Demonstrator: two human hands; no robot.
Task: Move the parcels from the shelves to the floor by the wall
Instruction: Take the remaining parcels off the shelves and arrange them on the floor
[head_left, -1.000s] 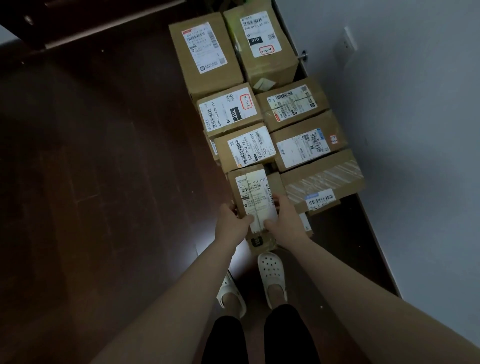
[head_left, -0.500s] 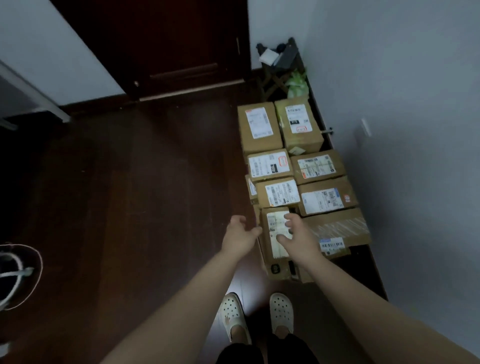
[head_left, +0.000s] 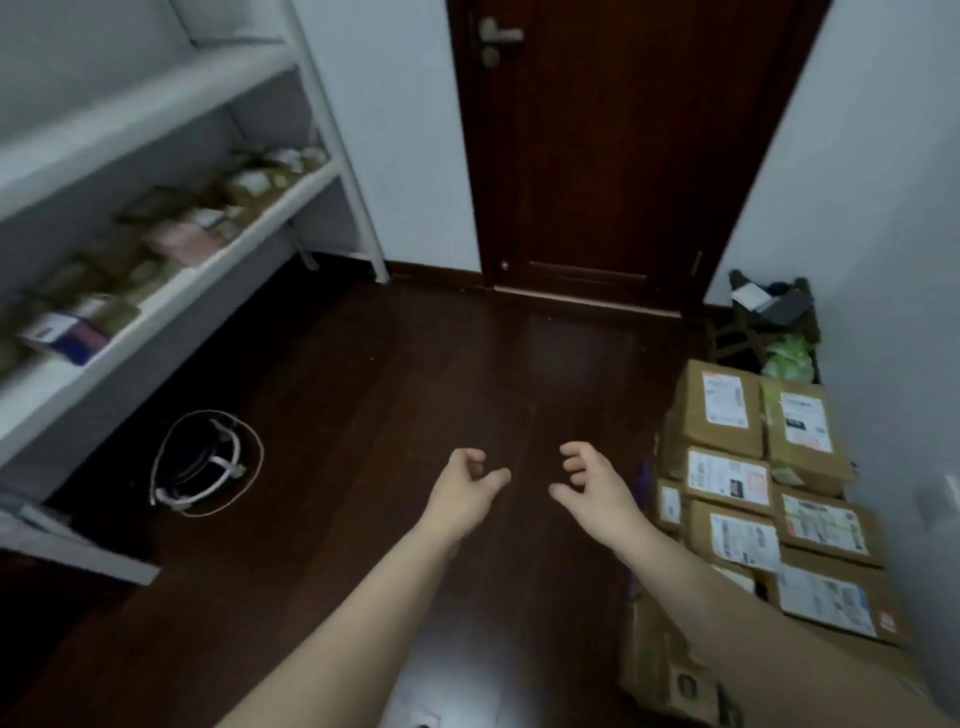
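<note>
Several brown cardboard parcels (head_left: 727, 415) with white labels lie in rows on the floor along the right wall (head_left: 883, 208). More parcels (head_left: 176, 234), blurred, sit on the white shelves (head_left: 218, 270) at the left. My left hand (head_left: 462, 488) and my right hand (head_left: 592, 483) hover over the bare dark floor in the middle, fingers loosely curled, holding nothing. My right forearm covers part of the nearest parcel (head_left: 670, 675).
A dark wooden door (head_left: 597, 156) stands shut straight ahead. A coiled white cable and headset (head_left: 202, 467) lie on the floor below the shelves. A small dark stand with a green bag (head_left: 779, 338) fills the far right corner.
Both hands have let go of the nearest parcel, left among the others by the wall. The view has swung left and up, from the parcel rows to the shelves and door.
</note>
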